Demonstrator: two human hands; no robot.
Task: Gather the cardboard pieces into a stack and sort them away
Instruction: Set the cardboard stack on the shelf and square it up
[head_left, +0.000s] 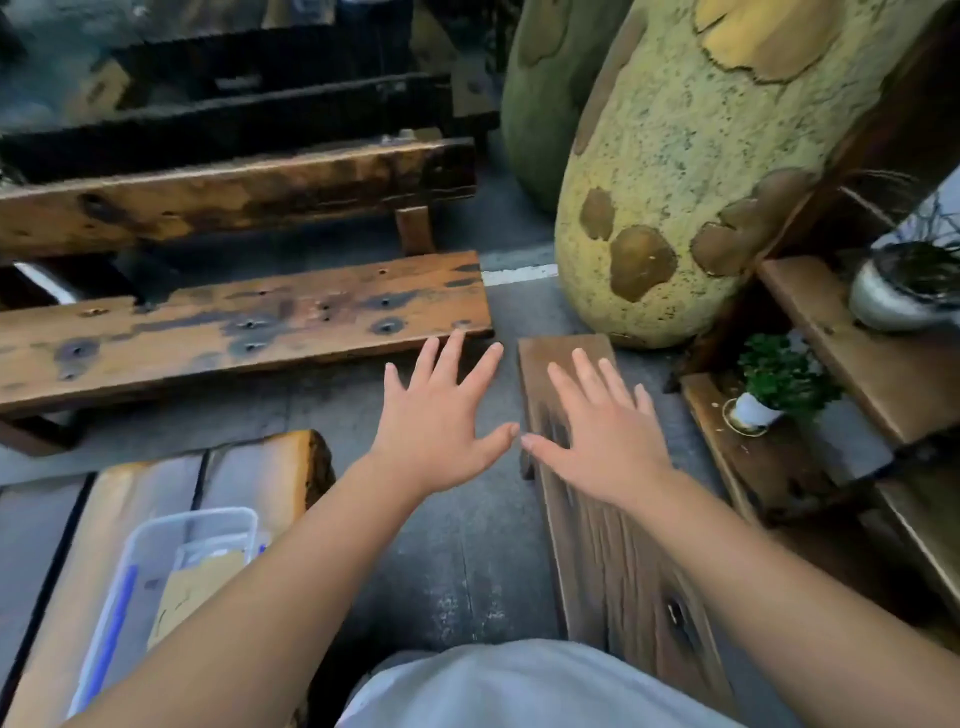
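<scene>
Both my hands are stretched out in front of me, palms down, fingers spread and holding nothing. My left hand hovers over the grey floor. My right hand is over the near end of a narrow wooden bench. The thumbs nearly touch. At the lower left a clear plastic bin sits on a wooden table. Inside the bin lie brown cardboard pieces, partly hidden by my left forearm.
Long weathered wooden benches stand ahead on the left. A big yellow-green mushroom-like sculpture rises on the right. Wooden step shelves at the right hold a small white-potted plant and a silver pot.
</scene>
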